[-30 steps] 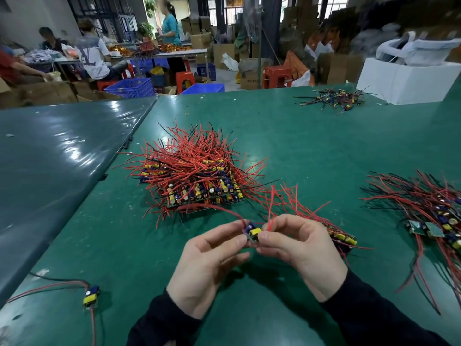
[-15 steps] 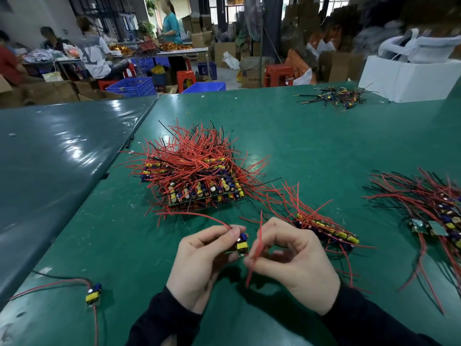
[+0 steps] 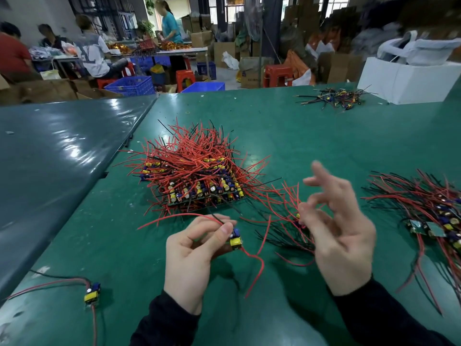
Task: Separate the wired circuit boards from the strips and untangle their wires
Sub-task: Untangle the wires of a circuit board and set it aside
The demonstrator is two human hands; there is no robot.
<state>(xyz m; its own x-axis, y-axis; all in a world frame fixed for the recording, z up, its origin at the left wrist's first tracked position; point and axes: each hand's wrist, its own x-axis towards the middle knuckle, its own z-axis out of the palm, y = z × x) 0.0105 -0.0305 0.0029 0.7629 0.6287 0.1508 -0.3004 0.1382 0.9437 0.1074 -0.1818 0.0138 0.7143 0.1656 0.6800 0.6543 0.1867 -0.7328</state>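
Red wires (image 3: 197, 156), green table (image 3: 299, 136)

Both bare hands, left hand (image 3: 192, 255) and right hand (image 3: 341, 236), emerge from long black sleeves (image 3: 164, 320).

Small yellow-and-blue circuit board (image 3: 235, 240) trailing red wires, pinched above the bench (image 3: 287, 136), just before the big stacked wired strips (image 3: 199, 178).

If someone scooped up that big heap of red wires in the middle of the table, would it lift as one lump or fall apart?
Probably mostly as one lump: the big heap has red wires crossing every way, so they likely snag. The wires look floppy, curving and drooping like the one trailing from the small board in the left hand. The board strips underneath look stiff and may slide out.
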